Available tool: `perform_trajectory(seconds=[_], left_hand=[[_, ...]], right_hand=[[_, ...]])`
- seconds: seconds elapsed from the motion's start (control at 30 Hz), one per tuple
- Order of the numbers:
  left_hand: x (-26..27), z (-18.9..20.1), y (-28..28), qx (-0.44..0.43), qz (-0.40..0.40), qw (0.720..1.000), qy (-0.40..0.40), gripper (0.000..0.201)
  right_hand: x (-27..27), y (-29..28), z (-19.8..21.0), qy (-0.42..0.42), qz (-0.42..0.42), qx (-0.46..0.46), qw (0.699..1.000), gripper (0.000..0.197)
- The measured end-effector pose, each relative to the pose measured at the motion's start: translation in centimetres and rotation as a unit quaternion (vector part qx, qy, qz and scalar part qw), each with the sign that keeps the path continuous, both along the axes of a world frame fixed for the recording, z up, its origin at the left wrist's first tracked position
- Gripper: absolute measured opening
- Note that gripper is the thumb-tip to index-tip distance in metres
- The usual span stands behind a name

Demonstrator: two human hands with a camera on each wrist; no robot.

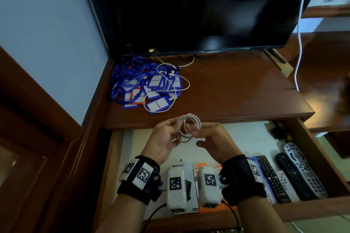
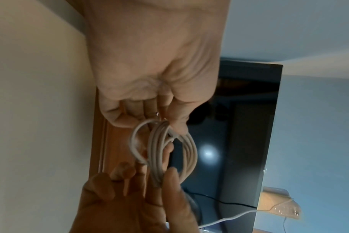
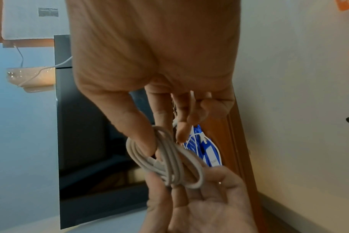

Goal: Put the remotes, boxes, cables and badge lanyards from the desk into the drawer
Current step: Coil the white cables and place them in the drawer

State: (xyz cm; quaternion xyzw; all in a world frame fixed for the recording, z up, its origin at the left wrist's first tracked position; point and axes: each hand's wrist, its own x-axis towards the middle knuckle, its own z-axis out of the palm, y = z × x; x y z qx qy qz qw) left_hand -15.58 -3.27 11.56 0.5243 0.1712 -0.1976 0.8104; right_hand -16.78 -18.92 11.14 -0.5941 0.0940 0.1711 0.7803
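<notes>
Both hands hold one coiled white cable (image 1: 190, 124) just above the desk's front edge, over the open drawer (image 1: 251, 136). My left hand (image 1: 175, 128) grips the coil's left side with curled fingers, and my right hand (image 1: 196, 133) pinches its right side. The left wrist view shows the coiled cable (image 2: 169, 148) under my left hand (image 2: 165, 124); the right wrist view shows the cable (image 3: 169, 162) pinched by my right hand (image 3: 161, 141). On the desk lies a pile of blue badge lanyards (image 1: 140, 83) with a second white cable (image 1: 184, 81) looped over it. Remotes (image 1: 297, 172) and boxes (image 1: 181, 168) lie in the drawer.
A dark TV (image 1: 198, 9) stands at the back of the brown desk (image 1: 236, 89). A white cord (image 1: 299, 43) hangs down at the right of the screen. A wooden door frame (image 1: 37, 119) is at the left, and the drawer's right wall (image 1: 322, 157) stands out.
</notes>
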Motion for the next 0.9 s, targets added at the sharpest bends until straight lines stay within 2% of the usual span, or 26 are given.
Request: perform_trajectory(seconds=[0.2,0.3,0.43,0.53,0.7,0.73,0.83,0.9], left_hand=[[0.0,0.6,-0.4,-0.048,-0.016,0.997,-0.050,0.048],[0.0,0.4,-0.5,-0.106,-0.050,0.990,-0.074,0.034],[0.1,0.6,-0.7,-0.095,-0.133,0.981,-0.102,0.037],[0.2,0.8,-0.6,-0.007,-0.144,0.985,-0.091,0.032],[0.4,1.1,-1.7,0.138,-0.046,0.984,-0.099,0.024],[0.6,1.0,-2.0,0.199,-0.021,0.972,-0.121,0.022],[0.9,0.7,-2.6,0.385,0.014,0.904,-0.184,0.016],[1.0,0.5,-3.3,0.429,0.032,0.879,-0.205,0.012]], right_hand=[[0.4,0.5,-0.3,0.019,-0.041,0.053,0.998,0.020],[0.9,0.7,-0.4,0.043,-0.065,0.071,0.994,0.021],[1.1,0.7,-0.4,0.040,-0.070,0.060,0.995,0.018],[1.5,-0.2,0.0,0.031,-0.080,0.057,0.995,0.017],[2.3,-2.0,-0.1,0.008,-0.087,0.034,0.996,0.020],[2.4,-2.1,-0.2,0.004,-0.084,0.032,0.996,0.019],[2.5,-2.8,-0.5,-0.012,-0.082,0.029,0.996,0.019],[2.7,-3.5,-0.9,-0.027,-0.086,0.029,0.996,0.022]])
